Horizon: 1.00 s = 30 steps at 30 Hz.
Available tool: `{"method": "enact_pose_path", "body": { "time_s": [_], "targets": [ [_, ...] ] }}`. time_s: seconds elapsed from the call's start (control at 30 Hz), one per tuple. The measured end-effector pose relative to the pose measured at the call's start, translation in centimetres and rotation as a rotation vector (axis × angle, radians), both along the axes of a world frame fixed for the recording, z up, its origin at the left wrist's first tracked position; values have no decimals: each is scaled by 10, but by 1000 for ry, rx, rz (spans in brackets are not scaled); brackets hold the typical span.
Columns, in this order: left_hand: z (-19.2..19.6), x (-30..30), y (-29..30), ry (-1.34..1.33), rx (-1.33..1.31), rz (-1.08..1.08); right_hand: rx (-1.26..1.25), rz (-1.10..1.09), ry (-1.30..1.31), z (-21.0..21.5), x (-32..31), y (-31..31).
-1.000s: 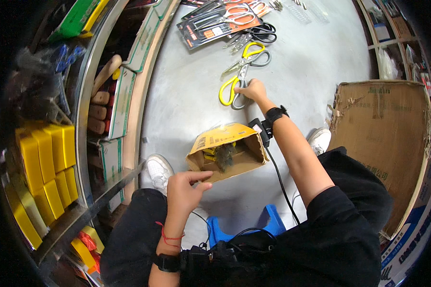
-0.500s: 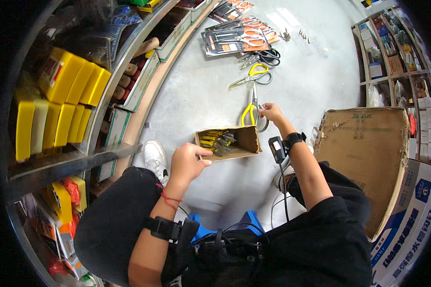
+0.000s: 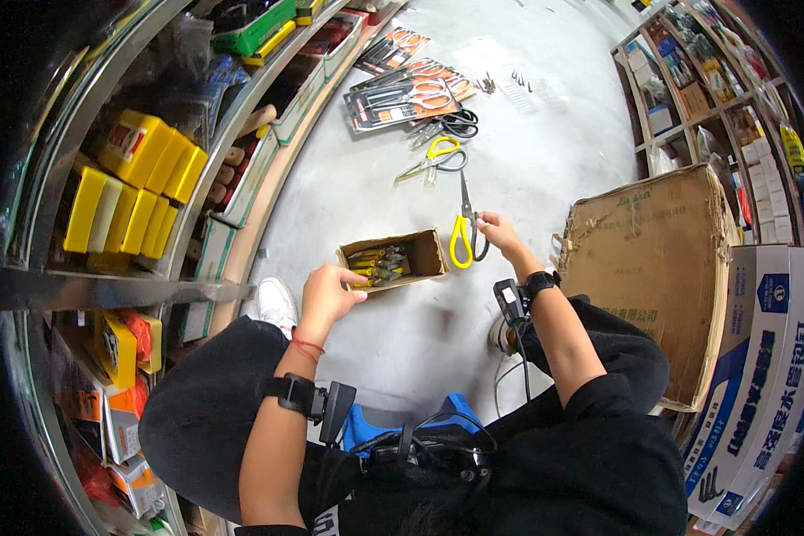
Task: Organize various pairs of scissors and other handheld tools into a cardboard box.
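Note:
My right hand pinches a pair of scissors by its dark handle loop; the other loop is yellow and the blades point away from me. The scissors are just beyond the right end of a small open cardboard box. Inside the box, several yellow-handled tools, perhaps scissors, lie bunched toward the left. My left hand grips the box's near left corner between thumb and fingers. Farther off on the floor lies another yellow-and-grey pair of scissors, and past it a black-handled pair.
Carded orange-and-white-handled scissors and small metal pieces lie on the far floor. Shelving with yellow boxes stands at my left. A large cardboard carton and a blue-and-white box are at my right.
My right hand has drawn the scissors nearer and rightward, past the box's end and away from the other pair. My left hand stays on the box. The whole view has shifted.

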State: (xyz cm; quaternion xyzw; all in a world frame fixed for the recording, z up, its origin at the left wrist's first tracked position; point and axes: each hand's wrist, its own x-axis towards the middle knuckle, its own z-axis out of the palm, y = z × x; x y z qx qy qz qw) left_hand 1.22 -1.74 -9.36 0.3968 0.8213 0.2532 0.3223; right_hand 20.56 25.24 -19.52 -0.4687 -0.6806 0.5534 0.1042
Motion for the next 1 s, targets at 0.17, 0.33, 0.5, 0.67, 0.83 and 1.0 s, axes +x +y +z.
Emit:
{"method": "enact_pose_path", "body": {
  "time_s": [0.17, 0.33, 0.5, 0.67, 0.83, 1.0],
  "targets": [
    [-7, 2, 2, -69, 57, 26, -183, -118, 266, -28, -11, 7],
    [12, 2, 1, -114, -63, 41, -378, -421, 360, -17, -65, 17],
    [17, 11, 13, -173, -170, 73, 127, -491, -177, -55, -91, 60],
    [26, 6, 17, -197, -237, 85, 131, -292, -227, -66, -121, 47],
    [27, 3, 21, -182, -264, 61, 221, -324, -294, -73, -124, 40],
    [27, 3, 18, -167, -283, 67, 89, -303, -366, -79, -130, 44]
  ]
}}
